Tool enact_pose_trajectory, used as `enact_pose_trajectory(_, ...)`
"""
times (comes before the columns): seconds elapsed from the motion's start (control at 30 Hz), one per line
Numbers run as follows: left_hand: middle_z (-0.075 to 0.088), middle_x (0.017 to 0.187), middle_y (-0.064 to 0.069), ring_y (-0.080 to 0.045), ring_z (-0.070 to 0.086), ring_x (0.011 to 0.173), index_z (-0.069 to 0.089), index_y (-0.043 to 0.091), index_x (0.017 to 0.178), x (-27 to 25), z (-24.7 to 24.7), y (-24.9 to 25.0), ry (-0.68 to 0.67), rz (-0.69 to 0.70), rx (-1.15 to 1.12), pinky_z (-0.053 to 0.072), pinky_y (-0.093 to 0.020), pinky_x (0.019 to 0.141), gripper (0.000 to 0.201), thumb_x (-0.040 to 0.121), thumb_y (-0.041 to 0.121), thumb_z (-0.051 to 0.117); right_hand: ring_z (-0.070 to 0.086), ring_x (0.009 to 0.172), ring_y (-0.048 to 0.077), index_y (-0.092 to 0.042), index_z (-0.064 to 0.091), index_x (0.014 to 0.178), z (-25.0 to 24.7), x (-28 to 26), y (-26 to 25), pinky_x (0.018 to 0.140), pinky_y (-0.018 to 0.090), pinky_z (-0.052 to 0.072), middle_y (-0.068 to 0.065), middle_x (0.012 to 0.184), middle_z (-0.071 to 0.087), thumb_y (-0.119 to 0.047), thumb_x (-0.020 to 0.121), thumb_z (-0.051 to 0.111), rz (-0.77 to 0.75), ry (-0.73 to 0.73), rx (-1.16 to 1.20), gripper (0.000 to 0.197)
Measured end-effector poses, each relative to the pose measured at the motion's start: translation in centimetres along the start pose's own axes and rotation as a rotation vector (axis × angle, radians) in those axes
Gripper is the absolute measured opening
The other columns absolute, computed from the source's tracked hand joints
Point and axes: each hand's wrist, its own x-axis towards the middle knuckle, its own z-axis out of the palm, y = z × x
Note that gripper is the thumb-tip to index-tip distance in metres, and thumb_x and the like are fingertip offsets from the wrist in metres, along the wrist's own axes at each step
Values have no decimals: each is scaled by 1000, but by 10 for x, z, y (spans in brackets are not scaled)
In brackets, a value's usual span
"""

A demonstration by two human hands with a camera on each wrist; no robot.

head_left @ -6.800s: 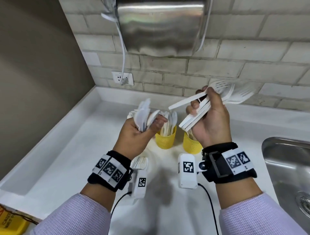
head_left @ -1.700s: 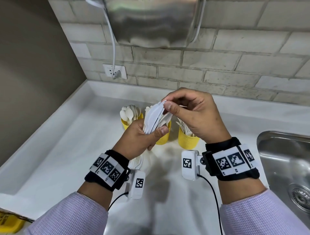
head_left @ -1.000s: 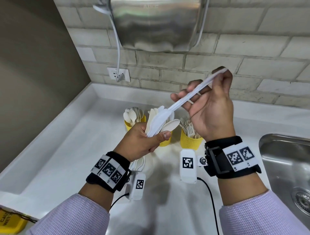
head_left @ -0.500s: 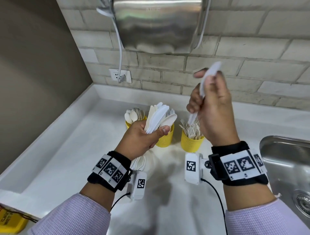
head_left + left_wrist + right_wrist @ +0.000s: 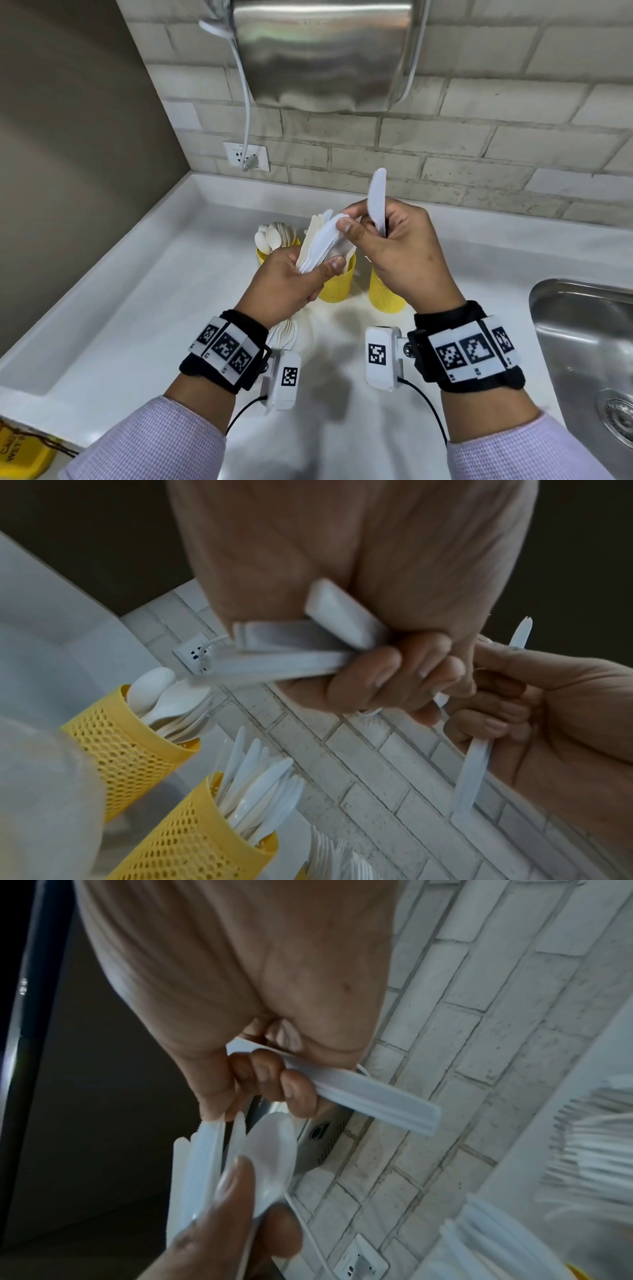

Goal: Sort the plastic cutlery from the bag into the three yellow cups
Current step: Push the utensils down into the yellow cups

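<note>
My left hand point(image 5: 318, 270) grips a bundle of white plastic cutlery point(image 5: 320, 241) by the handles, mostly knives with a spoon point(image 5: 270, 1150) among them. My right hand point(image 5: 356, 226) holds one white knife point(image 5: 376, 198) upright in its curled fingers. Its thumb and forefinger touch the top of the bundle. Below the hands stand three yellow mesh cups. The left cup point(image 5: 261, 255) holds spoons, the middle cup point(image 5: 337, 282) holds knives, and the right cup point(image 5: 385, 291) is partly hidden behind my right hand. Forks point(image 5: 342, 859) show in the left wrist view.
More white cutlery point(image 5: 284, 334) lies on the white counter point(image 5: 137, 308) under my left wrist. A steel sink point(image 5: 582, 342) is at the right. A steel hand dryer point(image 5: 325, 51) hangs above, its cable plugged into a wall socket point(image 5: 246, 159). A yellow sign point(image 5: 20, 455) sits bottom left.
My right hand pulled one knife out of the bundle and lifted it away to the right. It has now come back to the bundle with that knife still in its fingers. The left hand stayed put.
</note>
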Motion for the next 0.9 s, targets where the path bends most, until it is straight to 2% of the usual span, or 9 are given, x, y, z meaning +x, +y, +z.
enact_pose_trajectory(0.07, 43, 44, 3, -12, 34, 40, 67, -8, 87, 0, -1, 1, -4, 12, 1, 33, -23, 47, 53, 90, 45, 69, 46, 53, 5, -6, 68, 94, 3, 0, 2, 59, 18, 41, -13, 60, 53, -8, 95, 70, -19, 18, 131, 3)
enact_pose_trajectory(0.17, 41, 43, 6, -11, 33, 40, 66, -11, 88, 0, -1, 1, -8, 11, 5, 32, -21, 45, 55, 90, 44, 69, 40, 53, 13, -13, 62, 97, 2, 0, 4, 52, 30, 31, -1, 71, 54, -12, 96, 65, 12, 27, 371, 3)
enact_pose_trajectory(0.3, 39, 44, 10, -10, 32, 40, 60, -15, 90, 3, 0, -4, -8, 22, -5, 29, -17, 44, 63, 87, 47, 70, 58, 70, 17, -2, 65, 103, 1, -1, 6, 67, 29, 50, 12, 78, 65, -7, 98, 66, -12, -134, 97, 7)
enact_pose_trajectory(0.37, 38, 43, 10, -9, 32, 40, 63, -11, 90, 3, 0, -4, 1, 18, 0, 29, -16, 44, 58, 87, 46, 70, 55, 68, 20, -4, 64, 98, 2, -2, 4, 65, 33, 48, 10, 73, 62, -8, 99, 64, -19, -106, 102, 4)
enact_pose_trajectory(0.5, 35, 44, 10, -9, 29, 40, 70, 2, 85, 0, -2, -4, -14, 10, -17, 28, -16, 43, 32, 97, 31, 68, 39, 57, 17, -15, 51, 95, 1, 4, 0, 49, 28, 34, 4, 72, 50, -15, 106, 47, 86, 115, 549, 12)
enact_pose_trajectory(0.6, 33, 44, 7, -11, 28, 40, 69, -2, 88, -2, -2, -2, -23, 4, -45, 26, -17, 43, 37, 97, 33, 66, 55, 67, 21, -15, 49, 97, -9, 10, -1, 56, 29, 44, 13, 87, 65, -14, 109, 41, 180, 259, 847, 15)
enact_pose_trajectory(0.73, 30, 47, -2, -15, 25, 41, 69, -3, 88, -7, -2, 6, -55, 16, -138, 23, -20, 43, 44, 91, 41, 66, 74, 88, 40, -16, 50, 94, -20, 17, 5, 74, 48, 61, 15, 82, 71, -19, 108, 44, 279, 347, 1226, 16)
enact_pose_trajectory(0.83, 39, 47, 3, -13, 34, 42, 69, 1, 77, -4, 0, 5, 5, 73, -51, 31, -22, 46, 43, 89, 43, 71, 72, 68, 28, -16, 49, 93, -23, 20, 11, 70, 50, 61, 8, 71, 63, -26, 108, 43, 309, 395, 1371, 20)
enact_pose_trajectory(0.9, 54, 53, 9, -12, 49, 49, 71, 20, 74, 0, 0, 1, 158, 226, 253, 43, -27, 52, 32, 88, 49, 75, 58, 53, 20, -19, 47, 87, -24, 21, 16, 63, 38, 60, 4, 67, 52, -27, 105, 47, 311, 410, 1411, 20)
